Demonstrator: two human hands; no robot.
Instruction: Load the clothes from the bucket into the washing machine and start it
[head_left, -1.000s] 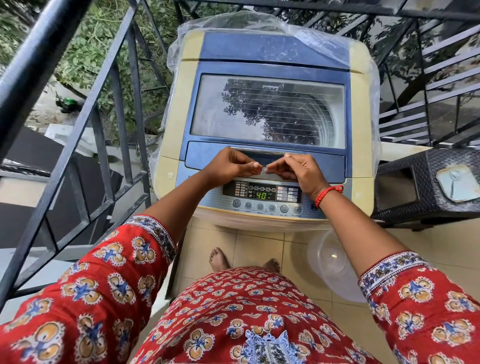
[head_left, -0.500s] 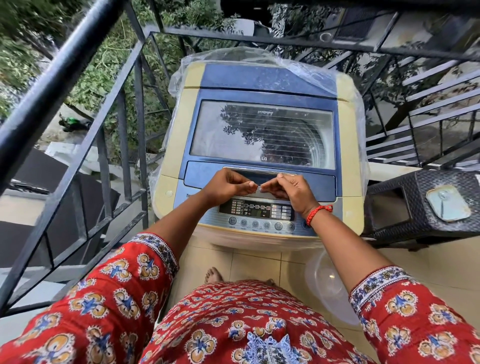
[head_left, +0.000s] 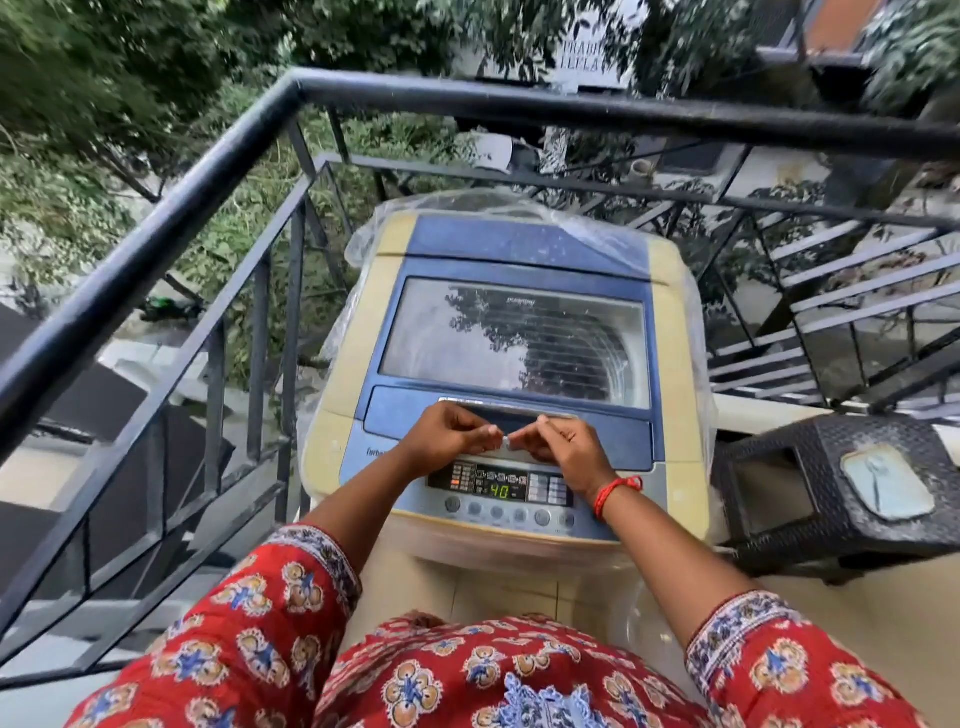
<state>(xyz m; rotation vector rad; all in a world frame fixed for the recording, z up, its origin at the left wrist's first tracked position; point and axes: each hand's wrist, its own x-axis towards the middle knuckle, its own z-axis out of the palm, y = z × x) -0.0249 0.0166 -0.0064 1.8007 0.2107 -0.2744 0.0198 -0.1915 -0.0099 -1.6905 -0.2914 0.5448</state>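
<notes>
**Both hands meet over the lid's front edge**

The top-loading washing machine (head_left: 514, 364) stands at 12 o'clock, its glass lid (head_left: 514, 343) closed and the display (head_left: 500, 491) reading 40. The left hand (head_left: 447, 441) and right hand (head_left: 561, 449) meet fingertip to fingertip above the panel, fingers curled, pinching something small and pale between them, too small to identify. No bucket is in view.
</notes>
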